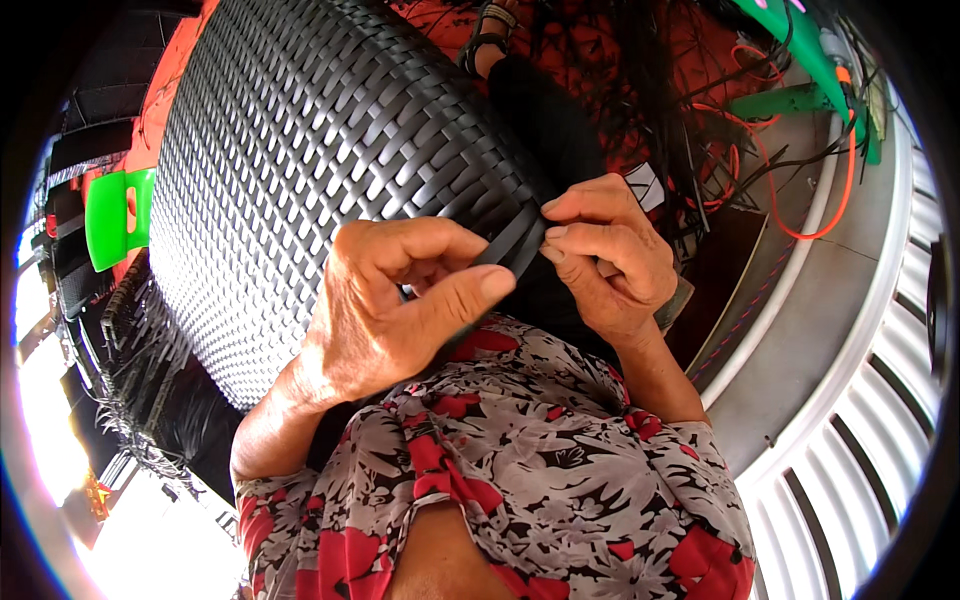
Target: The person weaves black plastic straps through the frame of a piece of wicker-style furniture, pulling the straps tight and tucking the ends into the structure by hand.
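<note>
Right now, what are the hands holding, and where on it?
Both hands, left hand and right hand, pinch flat black weaving strips at the woven panel's unfinished edge.

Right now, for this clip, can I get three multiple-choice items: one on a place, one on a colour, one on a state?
1. Where do both hands meet?
A. at the woven panel's lower right edge
B. at the green object
C. at the white slatted surface

2. What colour are the woven strips?
A. orange
B. black
C. white

3. How does the right hand hold the strips?
A. flat open palm
B. pinched in the fingertips
C. not touching

Answers:
1 A: left hand and right hand sit at the woven panel edge.
2 B: the strips are glossy black.
3 B: its grip closes on the strip ends.
</note>
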